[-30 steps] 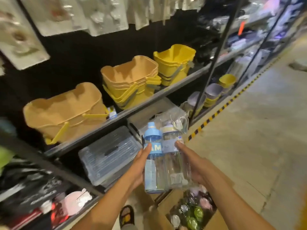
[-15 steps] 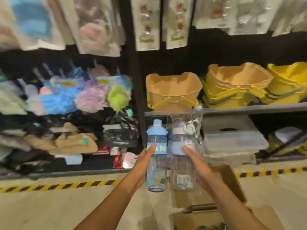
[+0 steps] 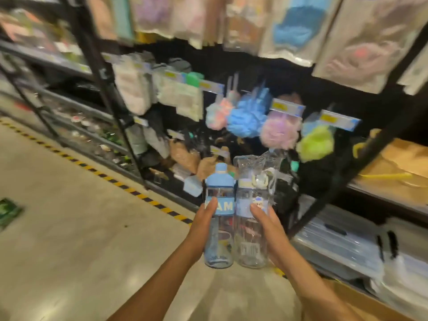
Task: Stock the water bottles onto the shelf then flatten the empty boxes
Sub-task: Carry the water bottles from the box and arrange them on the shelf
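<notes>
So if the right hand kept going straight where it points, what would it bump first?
Probably the brown packets low on the rack, below the bath puffs. The right hand, gripping the wrapped bottle, points up and forward at them. Nothing shows between, though depth is unclear.

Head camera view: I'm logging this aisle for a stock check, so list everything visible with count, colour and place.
blue-lidded bottle: one, clear with blue lid, held centre
wrapped bottle: one, clear, in plastic wrap, beside it on the right
shelf rack: one, black, across the back
bath sponges: at least four, pink, blue, lilac, green, hanging on the rack
hanging packets: several, blurred colours, top row
storage boxes: several, clear, low right shelf
cardboard box: one, brown, bottom right
hazard tape: one stripe, yellow-black, floor along the rack
left hand: grips the blue-lidded bottle
right hand: grips the wrapped bottle
</notes>
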The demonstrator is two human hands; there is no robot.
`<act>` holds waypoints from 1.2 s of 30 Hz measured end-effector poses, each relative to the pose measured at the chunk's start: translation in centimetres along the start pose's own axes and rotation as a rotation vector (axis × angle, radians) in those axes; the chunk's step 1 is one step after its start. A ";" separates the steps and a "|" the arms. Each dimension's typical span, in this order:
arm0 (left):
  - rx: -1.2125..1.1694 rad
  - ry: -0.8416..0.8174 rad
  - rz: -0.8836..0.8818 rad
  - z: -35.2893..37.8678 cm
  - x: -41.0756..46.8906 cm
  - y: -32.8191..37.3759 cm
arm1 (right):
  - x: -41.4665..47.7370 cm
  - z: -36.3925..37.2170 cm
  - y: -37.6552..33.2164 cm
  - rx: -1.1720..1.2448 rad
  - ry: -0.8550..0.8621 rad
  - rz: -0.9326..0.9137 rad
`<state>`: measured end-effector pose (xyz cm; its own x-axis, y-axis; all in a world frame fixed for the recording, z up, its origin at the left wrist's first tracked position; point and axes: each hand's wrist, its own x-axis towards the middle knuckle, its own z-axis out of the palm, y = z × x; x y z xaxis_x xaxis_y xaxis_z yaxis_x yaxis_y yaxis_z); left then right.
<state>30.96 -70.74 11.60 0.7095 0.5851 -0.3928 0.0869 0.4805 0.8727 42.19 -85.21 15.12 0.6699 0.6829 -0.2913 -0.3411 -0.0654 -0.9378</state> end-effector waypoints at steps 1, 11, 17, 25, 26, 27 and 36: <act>0.002 0.052 0.011 -2.4 -0.4 0.8 | 0.7 2.4 0.6 -0.013 -0.035 0.010; -0.162 0.367 0.117 -22.8 -5.1 6.1 | 4.6 25.6 3.9 -0.147 -0.311 0.143; -0.261 0.556 0.142 -31.2 -6.3 7.7 | 7.7 35.6 6.3 -0.256 -0.468 0.195; -0.278 0.773 0.178 -42.9 -3.7 12.3 | 14.9 50.0 9.2 -0.318 -0.668 0.227; -0.281 0.801 0.180 -44.4 -3.1 13.1 | 16.0 52.0 9.4 -0.309 -0.682 0.248; -0.285 0.824 0.182 -46.0 -2.5 13.9 | 17.2 54.0 9.6 -0.301 -0.686 0.270; -0.324 1.063 0.269 -58.4 0.6 20.7 | 24.8 70.8 9.9 -0.406 -0.894 0.284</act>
<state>-7.70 -22.27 12.47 -0.2861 0.8771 -0.3857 -0.2722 0.3116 0.9104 8.80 -17.41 11.98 -0.1947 0.8860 -0.4207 -0.0498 -0.4373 -0.8979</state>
